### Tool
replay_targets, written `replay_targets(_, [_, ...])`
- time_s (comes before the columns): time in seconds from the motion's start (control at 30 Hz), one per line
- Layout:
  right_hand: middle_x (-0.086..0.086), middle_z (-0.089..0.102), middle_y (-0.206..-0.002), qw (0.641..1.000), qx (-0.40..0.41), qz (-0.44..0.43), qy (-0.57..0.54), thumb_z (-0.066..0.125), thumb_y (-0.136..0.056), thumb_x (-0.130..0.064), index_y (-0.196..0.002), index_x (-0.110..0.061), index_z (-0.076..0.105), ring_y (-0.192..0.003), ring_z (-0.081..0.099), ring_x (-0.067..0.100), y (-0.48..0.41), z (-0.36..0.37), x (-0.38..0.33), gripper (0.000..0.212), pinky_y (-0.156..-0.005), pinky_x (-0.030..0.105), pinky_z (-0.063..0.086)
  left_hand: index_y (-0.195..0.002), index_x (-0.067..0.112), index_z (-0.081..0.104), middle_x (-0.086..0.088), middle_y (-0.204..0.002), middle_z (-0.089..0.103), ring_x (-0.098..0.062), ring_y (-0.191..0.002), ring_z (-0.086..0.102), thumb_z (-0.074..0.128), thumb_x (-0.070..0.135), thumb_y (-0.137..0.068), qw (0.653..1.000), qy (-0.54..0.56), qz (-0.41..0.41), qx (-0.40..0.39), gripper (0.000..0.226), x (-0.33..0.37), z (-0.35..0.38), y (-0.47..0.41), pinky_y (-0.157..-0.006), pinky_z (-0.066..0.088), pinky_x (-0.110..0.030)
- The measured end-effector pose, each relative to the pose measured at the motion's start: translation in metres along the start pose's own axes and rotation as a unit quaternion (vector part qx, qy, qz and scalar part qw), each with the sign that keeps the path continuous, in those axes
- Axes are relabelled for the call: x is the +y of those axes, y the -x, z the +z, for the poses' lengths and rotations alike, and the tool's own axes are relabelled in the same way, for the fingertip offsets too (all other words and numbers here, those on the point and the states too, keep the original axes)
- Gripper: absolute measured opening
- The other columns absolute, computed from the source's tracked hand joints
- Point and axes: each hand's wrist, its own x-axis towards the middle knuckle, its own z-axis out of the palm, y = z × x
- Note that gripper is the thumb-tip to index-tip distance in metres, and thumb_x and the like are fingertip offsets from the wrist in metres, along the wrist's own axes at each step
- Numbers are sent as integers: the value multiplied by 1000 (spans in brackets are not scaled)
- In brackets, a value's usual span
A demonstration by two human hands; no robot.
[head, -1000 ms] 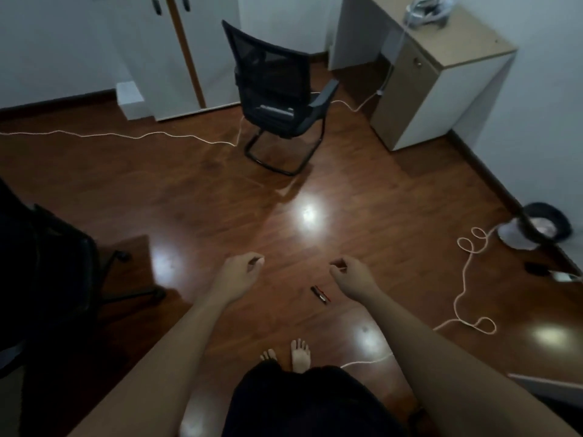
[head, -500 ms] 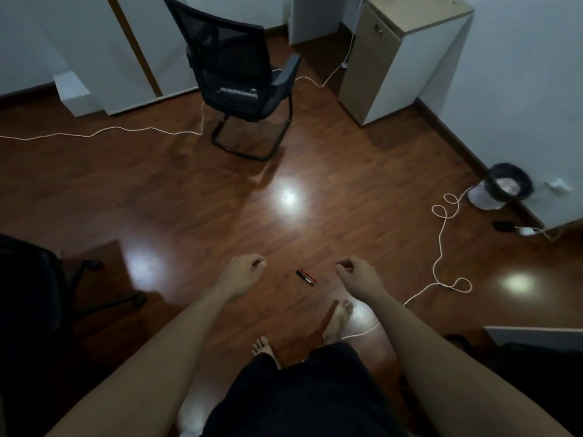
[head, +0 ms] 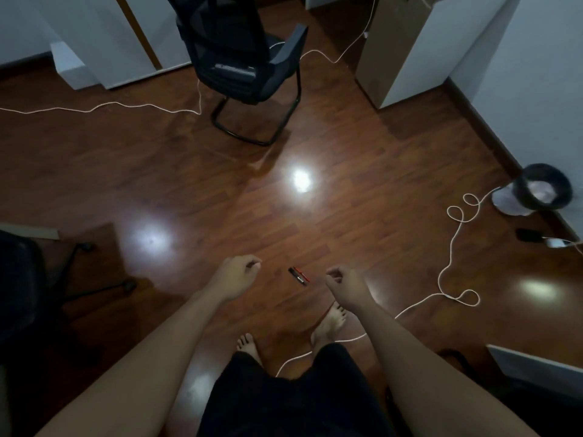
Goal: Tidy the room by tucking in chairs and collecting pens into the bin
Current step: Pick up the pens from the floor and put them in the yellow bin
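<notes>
A person stands barefoot on a dark wooden floor (head: 347,222), both arms stretched forward. The left hand (head: 236,275) and right hand (head: 346,284) are loosely curled shut, holding nothing. Two pens (head: 298,275), one red and one black, lie on the floor between the hands. A black bin (head: 543,186) sits by the right wall, well apart. A black mesh chair (head: 243,67) stands ahead.

pens (head: 299,275) btwn hands, bin (head: 543,190) far right

No legible text anywhere.
</notes>
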Motion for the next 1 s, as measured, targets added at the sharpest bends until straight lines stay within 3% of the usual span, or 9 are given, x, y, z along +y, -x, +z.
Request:
replay_targets(0.13, [0, 75, -113, 999, -30, -4, 14, 64, -101, -30, -123, -18, 70, -104, 69, 19, -56, -13, 24, 25, -83, 30, 51, -140, 17, 70, -2, -139, 72, -24, -125, 68, 49, 34, -114, 1000, 13, -17, -4, 37, 19, 23, -46, -96, 49, -31])
replay_targets(0.37, [0, 75, -116, 1000, -22, 3, -17, 65, -101, -30, -120, -21, 71, -110, 69, 20, -183, 24, 95, 23, -98, 41, 58, -135, 14, 73, -4, -135, 75, -24, -125, 69, 52, 28, -112, 999, 3, -26, -23, 34, -11, 119, -161, -100, 51, -31])
replay_targets(0.57, [2, 76, -113, 999, -21, 34, -29, 67, -100, -29, -120, -19, 73, -106, 70, 22, -320, 127, 195, 23, -97, 37, 57, -126, 21, 76, -1, -131, 77, -29, -123, 69, 54, 28, -108, 997, -16, -42, -57, 30, -103, 243, -292, -102, 54, -37])
replay_targets(0.73, [-13, 73, -102, 996, -51, 77, -4, 67, -90, -50, -114, -35, 71, -100, 73, 16, -458, 258, 331, 29, -90, 36, 61, -122, 22, 77, 0, -124, 79, -26, -118, 71, 56, 23, -106, 997, -28, -27, -60, 26, -178, 343, -384, -100, 51, -34])
replay_targets(0.9, [-9, 62, -96, 993, -21, 112, -28, 69, -95, -38, -113, -32, 71, -91, 60, 17, -517, 325, 363, 19, -93, 37, 57, -114, 28, 77, 3, -117, 80, -25, -113, 71, 63, 20, -103, 998, -27, -34, -45, 20, -247, 429, -457, -100, 54, -40])
replay_targets(1.0, [-16, 60, -91, 993, -33, 117, 2, 69, -89, -47, -108, -39, 67, -94, 67, 18, -559, 382, 425, 21, -88, 36, 59, -115, 28, 77, -1, -119, 77, -27, -112, 70, 64, 24, -102, 996, -43, -19, -75, 19, -272, 465, -481, -98, 56, -38])
